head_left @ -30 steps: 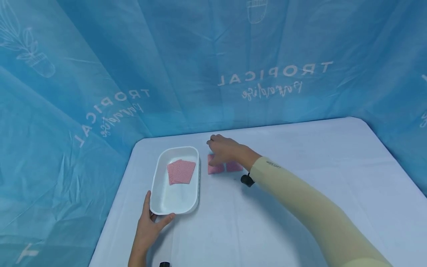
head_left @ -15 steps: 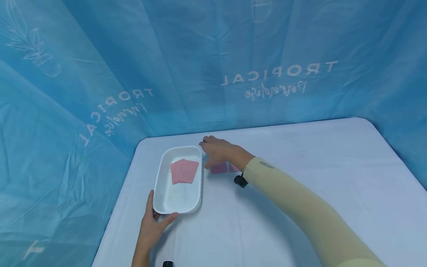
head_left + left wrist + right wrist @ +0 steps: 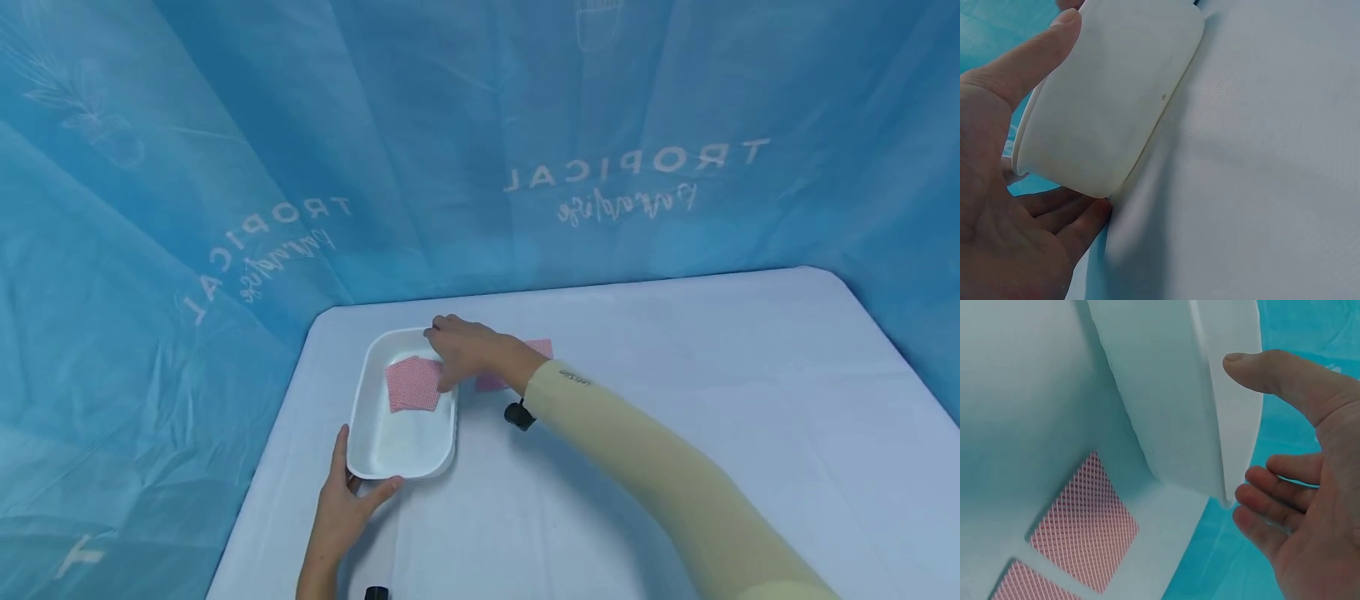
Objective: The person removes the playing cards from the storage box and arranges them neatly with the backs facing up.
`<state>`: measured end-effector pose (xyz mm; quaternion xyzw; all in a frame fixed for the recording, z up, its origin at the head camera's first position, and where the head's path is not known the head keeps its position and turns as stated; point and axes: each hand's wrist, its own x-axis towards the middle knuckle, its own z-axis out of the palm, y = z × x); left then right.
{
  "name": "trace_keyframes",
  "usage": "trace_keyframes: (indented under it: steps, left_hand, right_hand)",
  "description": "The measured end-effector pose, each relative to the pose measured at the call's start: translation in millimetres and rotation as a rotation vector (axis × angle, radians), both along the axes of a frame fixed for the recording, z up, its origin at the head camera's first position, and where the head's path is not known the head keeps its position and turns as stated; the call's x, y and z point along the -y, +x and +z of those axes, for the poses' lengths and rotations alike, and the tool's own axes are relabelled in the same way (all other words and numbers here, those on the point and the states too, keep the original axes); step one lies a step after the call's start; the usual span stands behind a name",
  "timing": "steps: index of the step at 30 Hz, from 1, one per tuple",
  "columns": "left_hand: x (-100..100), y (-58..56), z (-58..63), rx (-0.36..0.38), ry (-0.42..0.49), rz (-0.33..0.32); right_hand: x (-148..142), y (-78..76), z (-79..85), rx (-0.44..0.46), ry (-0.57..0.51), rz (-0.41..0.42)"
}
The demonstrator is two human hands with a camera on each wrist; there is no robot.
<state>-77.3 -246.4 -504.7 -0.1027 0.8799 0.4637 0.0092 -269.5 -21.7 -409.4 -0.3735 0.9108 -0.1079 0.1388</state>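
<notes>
A white plastic tray stands at the left of the table. My left hand holds its near-left corner, thumb along the near rim and fingers round the side; the left wrist view shows the thumb on the tray wall. Inside lie two overlapping playing cards, red-patterned backs up. Over the tray's right rim reaches my right hand, its thumb overlapping the cards' edge. The right wrist view shows that hand with thumb and fingers apart, nothing between them.
Two more red-backed cards, one nearer the tray and one beside it, lie on the white-covered table. Under the right wrist hangs a black wrist camera. A blue printed curtain encloses the back and left.
My right hand has moved left, from above the cards on the table to over the tray's right rim. My left hand keeps its hold on the tray. The head view has shifted slightly.
</notes>
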Motion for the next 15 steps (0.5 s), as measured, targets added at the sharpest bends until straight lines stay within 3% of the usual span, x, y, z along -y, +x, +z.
trace_keyframes:
  steps: [8,15]
  left_hand:
    - [1.9,-0.9,-0.7,0.002,-0.014,-0.001]
    - [-0.9,-2.4,0.4,0.019,-0.01,-0.006]
  right_hand:
    - [16.8,6.4,-6.0,-0.023,0.016,0.03]
    - [25.3,10.8,-15.4,0.032,0.04,-0.024]
